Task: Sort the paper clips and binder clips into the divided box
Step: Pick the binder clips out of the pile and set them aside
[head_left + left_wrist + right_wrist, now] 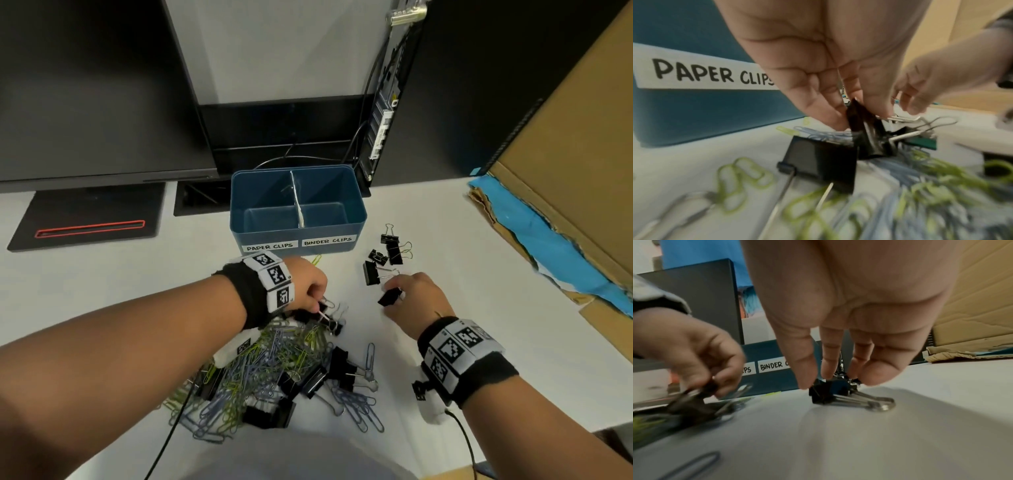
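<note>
Blue divided box [298, 236]: it sits at the far side of your tabletop [445, 240]; both compartments, marked PAPER CLIPS and BINDER CLIPS, look bare, so by my reading nothing is sorted into it yet.
Mixed pile [274, 373]: green and blue-grey paper clips tangled with black binder clips lie near you, almost all of the work left.
Set-aside binder clips [387, 257]: a few black ones lie loose just right of the box, not inside it.
Left grip: your left hand [308, 284] pinches a black binder clip [861, 120] at the far edge of the pile, fingertips pressed on its body.
Right grip: your right hand [414, 298] has its fingertips closed around a small black binder clip [830, 392] that rests on the tabletop between the pile and the set-aside group.
</note>
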Action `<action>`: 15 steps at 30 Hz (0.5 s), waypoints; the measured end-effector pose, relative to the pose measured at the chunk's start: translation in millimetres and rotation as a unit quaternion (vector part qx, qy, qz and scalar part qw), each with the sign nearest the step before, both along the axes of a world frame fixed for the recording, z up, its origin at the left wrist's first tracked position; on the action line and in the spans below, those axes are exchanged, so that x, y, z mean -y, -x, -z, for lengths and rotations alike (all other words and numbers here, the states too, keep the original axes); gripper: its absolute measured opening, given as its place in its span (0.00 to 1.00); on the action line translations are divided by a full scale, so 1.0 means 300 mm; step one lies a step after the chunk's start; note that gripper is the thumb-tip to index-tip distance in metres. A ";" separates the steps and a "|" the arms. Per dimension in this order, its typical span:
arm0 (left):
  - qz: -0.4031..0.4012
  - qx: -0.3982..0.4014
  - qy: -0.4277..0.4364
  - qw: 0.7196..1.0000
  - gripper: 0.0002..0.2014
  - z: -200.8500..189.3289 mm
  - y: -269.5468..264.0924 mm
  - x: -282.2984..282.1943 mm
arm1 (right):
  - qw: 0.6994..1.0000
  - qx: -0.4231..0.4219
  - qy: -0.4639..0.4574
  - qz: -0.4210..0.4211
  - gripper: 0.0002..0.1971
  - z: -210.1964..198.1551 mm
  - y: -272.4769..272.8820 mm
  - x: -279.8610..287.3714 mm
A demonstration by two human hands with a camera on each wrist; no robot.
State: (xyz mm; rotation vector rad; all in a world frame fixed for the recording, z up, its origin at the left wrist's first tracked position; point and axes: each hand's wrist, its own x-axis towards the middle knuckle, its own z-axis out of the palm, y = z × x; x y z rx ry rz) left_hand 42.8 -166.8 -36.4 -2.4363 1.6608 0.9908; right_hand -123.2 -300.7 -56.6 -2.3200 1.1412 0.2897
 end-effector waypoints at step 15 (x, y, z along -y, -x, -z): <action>-0.074 0.026 0.077 0.994 0.18 -0.012 0.008 0.044 | 0.956 0.211 -0.091 0.182 0.11 -0.001 -0.063 0.032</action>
